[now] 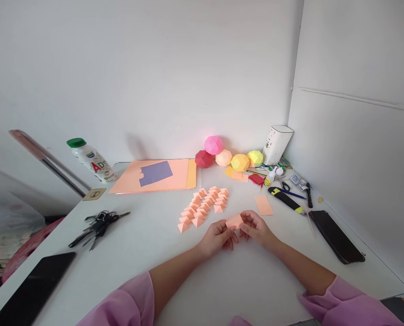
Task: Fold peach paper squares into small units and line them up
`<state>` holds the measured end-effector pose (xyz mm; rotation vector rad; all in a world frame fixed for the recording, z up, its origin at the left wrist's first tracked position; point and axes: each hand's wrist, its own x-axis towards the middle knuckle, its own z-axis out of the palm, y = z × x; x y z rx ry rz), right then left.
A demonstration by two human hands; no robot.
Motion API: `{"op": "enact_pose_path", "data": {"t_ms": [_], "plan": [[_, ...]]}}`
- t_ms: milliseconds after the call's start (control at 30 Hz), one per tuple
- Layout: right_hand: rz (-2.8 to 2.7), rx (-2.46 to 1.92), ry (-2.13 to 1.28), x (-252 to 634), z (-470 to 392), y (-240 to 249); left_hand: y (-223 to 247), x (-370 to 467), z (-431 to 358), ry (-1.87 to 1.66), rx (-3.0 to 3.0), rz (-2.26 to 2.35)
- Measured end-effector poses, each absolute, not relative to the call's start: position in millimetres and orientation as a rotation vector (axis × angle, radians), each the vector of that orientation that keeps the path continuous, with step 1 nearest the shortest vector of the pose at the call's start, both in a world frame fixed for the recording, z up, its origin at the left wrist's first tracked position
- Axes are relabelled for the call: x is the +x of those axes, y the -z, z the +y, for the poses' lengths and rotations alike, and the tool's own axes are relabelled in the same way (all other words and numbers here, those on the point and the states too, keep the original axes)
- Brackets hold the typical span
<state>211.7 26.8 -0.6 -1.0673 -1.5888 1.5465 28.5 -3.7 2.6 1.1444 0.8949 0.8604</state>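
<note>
Between my two hands is a small piece of peach paper [235, 221], which looks folded. My left hand [218, 235] pinches its left end with thumb and fingers. At the other end, my right hand [255, 226] grips it, fingers curled behind. Just beyond my left hand stand several folded peach paper pieces [197, 220], set out in slanting rows. A flat peach paper rectangle [263, 205] lies past my right hand. Parts of the fingers behind the paper are hidden.
Faceted paper balls [213, 145] sit by the wall. Peach sheets [123, 181] with a purple piece [156, 173] lie back left. A bottle [92, 160], keys [102, 224] and a black tablet [35, 290] are left; a cutter [286, 200], glue bottle [270, 176] and black case [337, 235] right.
</note>
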Motion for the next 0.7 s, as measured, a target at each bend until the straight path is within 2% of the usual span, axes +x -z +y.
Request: {"op": "enact_pose_path", "data": {"t_ms": [700], "plan": [[-1.637,-1.157,-1.514,212,24,-9,2,30,-6,-0.852,1.180,0.971]]}}
